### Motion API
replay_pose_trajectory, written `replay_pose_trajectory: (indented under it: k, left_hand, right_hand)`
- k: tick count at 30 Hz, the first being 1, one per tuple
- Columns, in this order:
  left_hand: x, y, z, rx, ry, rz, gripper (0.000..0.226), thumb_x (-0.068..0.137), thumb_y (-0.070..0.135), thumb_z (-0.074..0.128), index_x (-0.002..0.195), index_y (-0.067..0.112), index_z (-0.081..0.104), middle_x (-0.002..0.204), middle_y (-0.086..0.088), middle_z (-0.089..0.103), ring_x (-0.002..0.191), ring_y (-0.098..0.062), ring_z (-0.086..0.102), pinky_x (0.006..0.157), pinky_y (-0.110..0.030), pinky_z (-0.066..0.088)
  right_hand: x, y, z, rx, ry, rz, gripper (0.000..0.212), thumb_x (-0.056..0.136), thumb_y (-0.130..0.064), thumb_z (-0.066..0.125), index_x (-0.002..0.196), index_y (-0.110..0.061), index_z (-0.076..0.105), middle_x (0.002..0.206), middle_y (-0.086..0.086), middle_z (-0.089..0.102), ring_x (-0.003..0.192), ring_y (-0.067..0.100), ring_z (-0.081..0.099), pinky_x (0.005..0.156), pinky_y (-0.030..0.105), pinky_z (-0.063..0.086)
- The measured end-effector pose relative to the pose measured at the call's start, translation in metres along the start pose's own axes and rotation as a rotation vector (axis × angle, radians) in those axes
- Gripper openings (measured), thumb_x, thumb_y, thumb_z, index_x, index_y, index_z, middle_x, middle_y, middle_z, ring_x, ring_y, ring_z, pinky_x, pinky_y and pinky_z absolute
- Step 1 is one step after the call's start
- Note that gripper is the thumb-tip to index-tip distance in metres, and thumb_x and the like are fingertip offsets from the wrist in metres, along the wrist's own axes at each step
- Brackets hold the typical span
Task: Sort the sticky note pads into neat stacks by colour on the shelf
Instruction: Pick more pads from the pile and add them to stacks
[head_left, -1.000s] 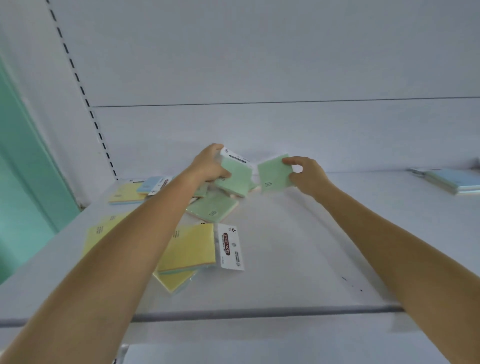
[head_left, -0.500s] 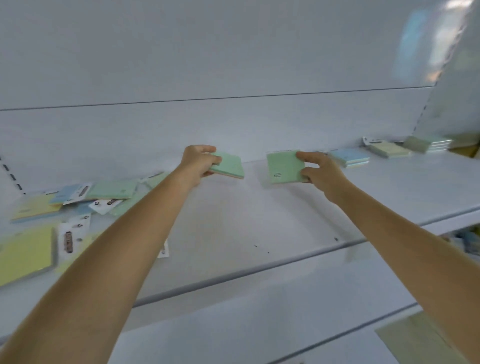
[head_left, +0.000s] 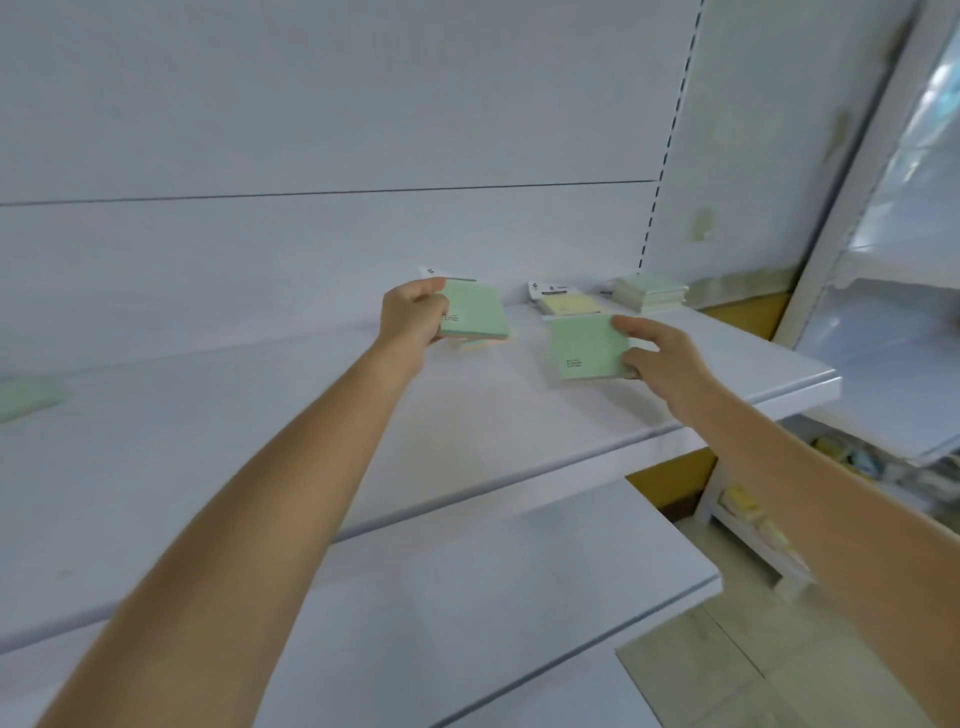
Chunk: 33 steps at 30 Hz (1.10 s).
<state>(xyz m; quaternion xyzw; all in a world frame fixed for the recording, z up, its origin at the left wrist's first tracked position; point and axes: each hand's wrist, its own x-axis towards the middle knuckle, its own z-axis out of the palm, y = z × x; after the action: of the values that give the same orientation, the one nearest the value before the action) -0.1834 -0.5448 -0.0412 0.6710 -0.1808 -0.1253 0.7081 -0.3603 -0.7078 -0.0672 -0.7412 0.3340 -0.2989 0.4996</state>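
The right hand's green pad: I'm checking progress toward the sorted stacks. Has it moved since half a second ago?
Yes. The green pad in the right hand has travelled rightward along the shelf, much closer to the green stack.

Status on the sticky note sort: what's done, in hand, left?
Done: a green stack sits at the right end of the shelf, with yellow pads beside it. In hand: the left hand grips a green pad and the right hand pinches a second green pad; neither is stacked yet. Left: placing both, plus a loose green pad at far left. Anything out of frame is unknown.
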Motion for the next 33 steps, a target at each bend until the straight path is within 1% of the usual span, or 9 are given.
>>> replay_pose_trajectory:
  k: [2, 5, 13, 14, 16, 17, 20, 26, 33]
  left_hand:
    - [0.002, -0.006, 0.033, -0.001, -0.003, 0.023, 0.042, 0.083, -0.007, 0.044, 0.119, 0.006, 0.060, 0.094, -0.006, 0.053, 0.078, -0.017, 0.052, 0.060, -0.020, 0.044]
    - [0.015, -0.014, 0.074, 0.027, -0.027, 0.053, 0.043, 0.081, -0.008, 0.045, 0.119, 0.007, 0.060, 0.074, 0.003, 0.046, 0.063, -0.012, 0.043, 0.056, -0.019, 0.038]
    - [0.069, -0.011, 0.167, -0.008, -0.085, 0.064, 0.043, 0.081, -0.008, 0.047, 0.118, 0.010, 0.060, 0.073, 0.005, 0.046, 0.061, -0.010, 0.045, 0.053, -0.019, 0.039]
    - [0.076, -0.011, 0.175, -0.006, -0.081, 0.067, 0.043, 0.081, -0.007, 0.047, 0.118, 0.011, 0.060, 0.074, 0.006, 0.047, 0.061, -0.010, 0.045, 0.051, -0.017, 0.040]
    - [0.085, -0.012, 0.190, 0.006, -0.068, 0.072, 0.043, 0.081, -0.005, 0.047, 0.117, 0.013, 0.061, 0.078, 0.005, 0.049, 0.062, -0.010, 0.047, 0.045, -0.013, 0.040]
    - [0.088, -0.013, 0.197, 0.012, -0.057, 0.071, 0.042, 0.081, -0.005, 0.047, 0.117, 0.014, 0.061, 0.081, 0.005, 0.050, 0.064, -0.010, 0.048, 0.043, -0.011, 0.039]
    - [0.096, -0.018, 0.211, 0.026, -0.017, 0.063, 0.042, 0.082, -0.005, 0.046, 0.116, 0.014, 0.061, 0.079, 0.006, 0.050, 0.066, -0.011, 0.049, 0.046, -0.013, 0.041]
    - [0.109, -0.025, 0.224, 0.035, 0.151, 0.063, 0.041, 0.082, -0.007, 0.045, 0.116, 0.012, 0.061, 0.076, 0.005, 0.048, 0.059, -0.012, 0.045, 0.052, -0.021, 0.037]
    - [0.102, -0.030, 0.250, 0.010, 0.267, 0.060, 0.040, 0.082, -0.007, 0.047, 0.117, 0.008, 0.060, 0.077, 0.002, 0.051, 0.058, -0.011, 0.047, 0.050, -0.019, 0.039]
  right_hand:
    - [0.017, 0.008, -0.025, 0.000, 0.023, 0.007, 0.044, 0.090, 0.005, 0.042, 0.127, -0.015, 0.053, 0.134, 0.008, 0.049, 0.099, 0.020, 0.051, 0.100, 0.041, 0.047]
    - [0.045, 0.017, -0.055, -0.024, 0.077, 0.015, 0.045, 0.091, 0.002, 0.039, 0.128, -0.019, 0.052, 0.131, 0.006, 0.049, 0.101, 0.023, 0.052, 0.083, 0.032, 0.050]
    - [0.126, 0.028, -0.109, 0.050, 0.210, 0.012, 0.047, 0.088, 0.004, 0.038, 0.128, -0.016, 0.053, 0.124, 0.007, 0.052, 0.101, 0.027, 0.054, 0.099, 0.043, 0.047]
    - [0.135, 0.028, -0.113, 0.055, 0.215, -0.003, 0.047, 0.088, 0.004, 0.038, 0.129, -0.015, 0.052, 0.121, 0.007, 0.053, 0.106, 0.030, 0.056, 0.097, 0.036, 0.050]
    - [0.151, 0.027, -0.121, 0.053, 0.200, -0.048, 0.047, 0.087, 0.005, 0.036, 0.130, -0.011, 0.050, 0.127, 0.008, 0.052, 0.108, 0.022, 0.053, 0.077, 0.010, 0.052]
    - [0.161, 0.026, -0.124, 0.047, 0.187, -0.071, 0.047, 0.087, 0.005, 0.036, 0.130, -0.010, 0.050, 0.132, 0.009, 0.051, 0.106, 0.016, 0.050, 0.073, 0.006, 0.048]
    - [0.194, 0.025, -0.128, 0.043, 0.143, -0.089, 0.046, 0.088, 0.002, 0.038, 0.131, -0.011, 0.049, 0.134, 0.008, 0.053, 0.099, 0.015, 0.051, 0.089, 0.027, 0.046]
    - [0.253, 0.022, -0.110, -0.063, -0.081, -0.086, 0.041, 0.088, 0.005, 0.039, 0.127, -0.002, 0.052, 0.134, 0.020, 0.053, 0.115, 0.032, 0.056, 0.102, 0.041, 0.045]
    - [0.277, 0.058, -0.101, -0.506, -0.133, -0.261, 0.033, 0.089, -0.011, 0.040, 0.113, 0.000, 0.059, 0.117, 0.024, 0.061, 0.118, 0.038, 0.044, 0.093, 0.034, 0.039]
